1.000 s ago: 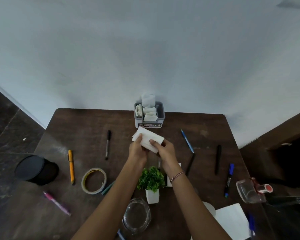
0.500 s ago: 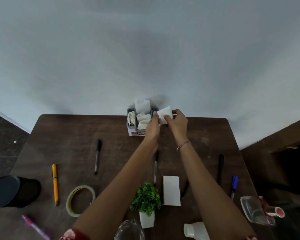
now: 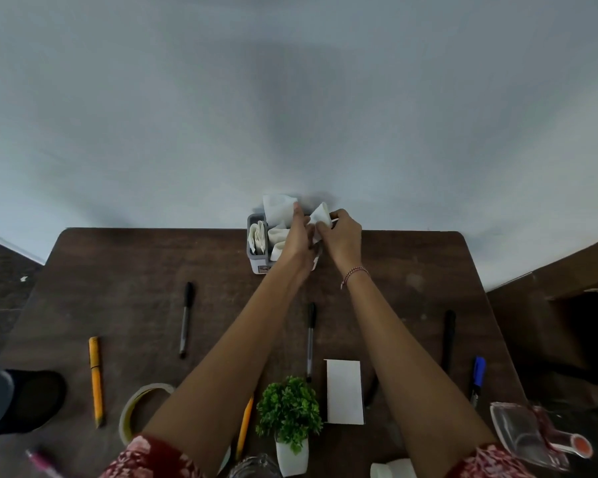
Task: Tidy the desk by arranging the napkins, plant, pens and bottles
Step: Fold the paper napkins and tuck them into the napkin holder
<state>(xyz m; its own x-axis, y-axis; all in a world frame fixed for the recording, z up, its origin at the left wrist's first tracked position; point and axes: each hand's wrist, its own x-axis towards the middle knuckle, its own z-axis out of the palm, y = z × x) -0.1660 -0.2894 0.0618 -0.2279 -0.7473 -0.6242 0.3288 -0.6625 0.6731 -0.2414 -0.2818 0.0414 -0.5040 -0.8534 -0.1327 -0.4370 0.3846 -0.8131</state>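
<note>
Hands (image 3: pixel 325 236) at grey holder (image 3: pixel 256 260), dark wooden desk (image 3: pixel 125 288), pale wall (image 3: pixel 290 98)

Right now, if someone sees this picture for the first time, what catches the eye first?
Both hands, left hand and right hand, meet at the desk's far edge, pushing a folded white napkin into the grey holder by the wall. Nearer, a small green plant in a white pot stands between the forearms, beside a flat white napkin.
</note>
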